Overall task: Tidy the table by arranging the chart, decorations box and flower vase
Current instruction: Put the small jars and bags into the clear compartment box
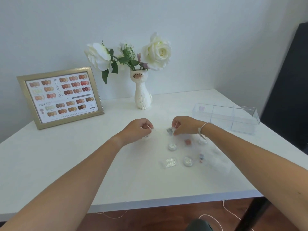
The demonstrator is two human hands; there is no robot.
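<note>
A gold-framed nail colour chart (61,95) stands upright at the back left of the white table (83,147). A white cat-shaped vase (142,95) with white roses stands at the back centre. The clear decorations box (226,116), split into three compartments, lies at the right. My left hand (138,129) is pinched on a small clear packet at the table's middle. My right hand (185,125) pinches a small clear bag with grey bits (170,130) just above the tabletop.
Several small jars and packets of decorations lie in front of my right hand: a white jar (172,146), a pink jar (188,141), a glitter packet (170,162). A dark chair (290,97) stands at the right. White cords lie on the floor.
</note>
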